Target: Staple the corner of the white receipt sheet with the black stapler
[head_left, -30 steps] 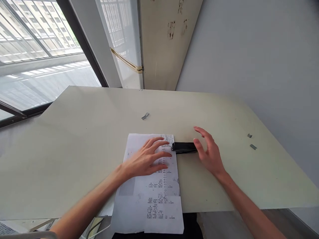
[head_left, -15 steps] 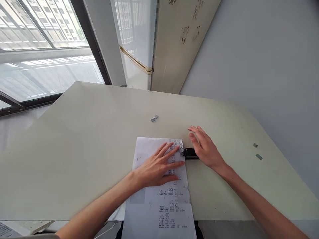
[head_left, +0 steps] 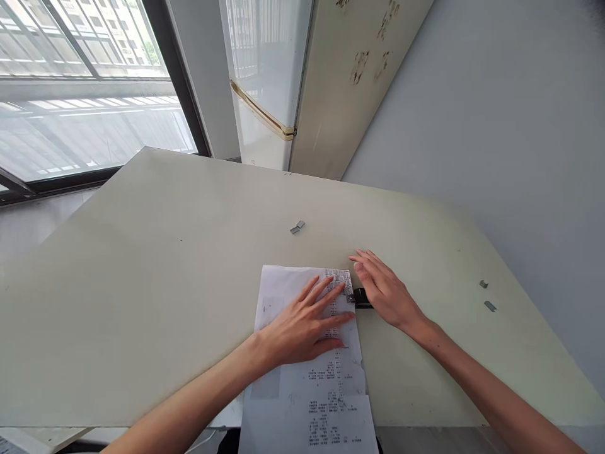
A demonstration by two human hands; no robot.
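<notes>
Printed sheets of paper [head_left: 302, 384] lie on the table and run over its front edge toward me. My left hand [head_left: 305, 325] rests flat on the upper part of the paper with its fingers spread. At the paper's right edge sits a black stapler [head_left: 363, 297], its front end touching the sheet near the top right corner. My right hand [head_left: 382, 287] is over the stapler and hides most of it; its fingers are stretched out, pointing left, not wrapped round it. Whether the palm presses on the stapler I cannot tell.
Two strips of staples [head_left: 297, 227] lie beyond the paper on the white table [head_left: 142, 284]. Two more small grey strips [head_left: 490, 306] are at the right. Behind the table stand a fridge [head_left: 265, 69] and a grey wall [head_left: 510, 113], with a window at left.
My right hand has come lower over the stapler, covering more of it. The left hand stays flat on the paper. The whole view has shifted slightly.
</notes>
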